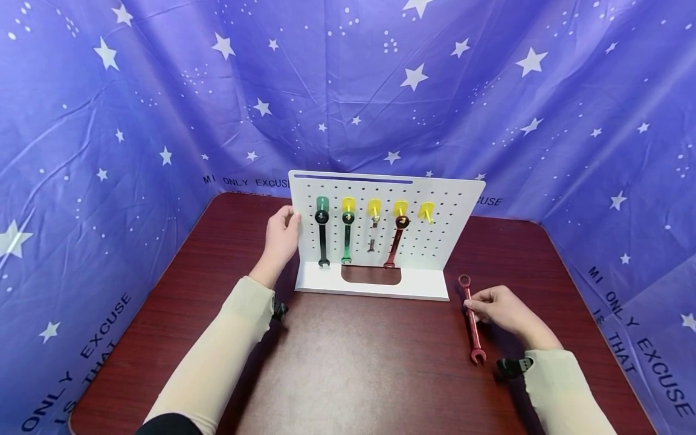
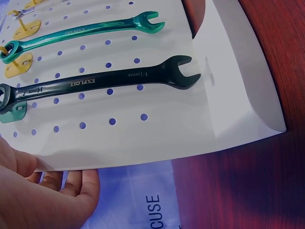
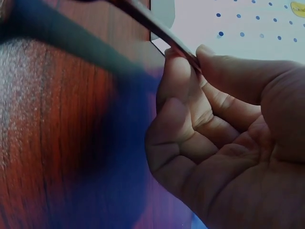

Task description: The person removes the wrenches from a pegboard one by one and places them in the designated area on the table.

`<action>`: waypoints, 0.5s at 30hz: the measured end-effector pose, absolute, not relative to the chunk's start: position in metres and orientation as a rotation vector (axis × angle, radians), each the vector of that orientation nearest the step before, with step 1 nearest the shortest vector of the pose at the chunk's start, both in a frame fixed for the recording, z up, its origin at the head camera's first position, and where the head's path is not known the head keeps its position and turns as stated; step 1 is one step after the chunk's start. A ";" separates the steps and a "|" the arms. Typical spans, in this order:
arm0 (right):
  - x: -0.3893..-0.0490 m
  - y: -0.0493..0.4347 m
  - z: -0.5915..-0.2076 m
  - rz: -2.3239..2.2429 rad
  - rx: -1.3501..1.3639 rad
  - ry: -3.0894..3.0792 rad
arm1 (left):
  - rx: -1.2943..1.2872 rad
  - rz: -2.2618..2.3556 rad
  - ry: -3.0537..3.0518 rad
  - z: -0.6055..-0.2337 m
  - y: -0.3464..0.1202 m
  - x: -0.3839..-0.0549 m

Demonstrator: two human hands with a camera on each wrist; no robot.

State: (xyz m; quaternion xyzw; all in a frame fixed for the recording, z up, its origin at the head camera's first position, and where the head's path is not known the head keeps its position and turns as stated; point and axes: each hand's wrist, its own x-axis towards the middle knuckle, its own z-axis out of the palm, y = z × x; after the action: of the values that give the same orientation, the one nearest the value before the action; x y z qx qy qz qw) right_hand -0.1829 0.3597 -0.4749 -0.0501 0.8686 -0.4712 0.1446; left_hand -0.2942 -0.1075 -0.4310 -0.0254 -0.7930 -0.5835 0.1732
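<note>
a dark red-brown, wood-grained table [image 1: 348, 356] with rounded far corners stretches out in front of me, shiny toward the middle; standing right on it, flat-based, is a white upright perforated board [image 1: 359, 240].

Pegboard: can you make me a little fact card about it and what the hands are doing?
What: white pegboard on a dark red table
Hooks: one green hook, four yellow hooks
Hanging, left to right: black wrench, green wrench, small silver wrench, hanging red wrench
Bare: rightmost yellow hook
Left hand: holds the pegboard's left edge
Right hand: pinches another red wrench
</note>
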 end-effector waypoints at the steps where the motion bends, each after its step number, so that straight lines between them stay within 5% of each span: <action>1: -0.183 0.360 -0.475 -1.354 -0.135 2.505 | -0.073 -1.656 -2.250 -0.431 -0.107 -0.294; 15: -0.180 0.359 -0.475 -1.311 -0.038 2.468 | -0.072 -1.642 -2.261 -0.431 -0.108 -0.294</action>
State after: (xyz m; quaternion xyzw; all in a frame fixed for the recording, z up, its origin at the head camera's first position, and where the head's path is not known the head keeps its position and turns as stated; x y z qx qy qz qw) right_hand -0.1801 0.3586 -0.4754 -0.0133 0.8697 -0.4622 0.1725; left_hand -0.2941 -0.1079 -0.4307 -0.0253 -0.7968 -0.5787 0.1722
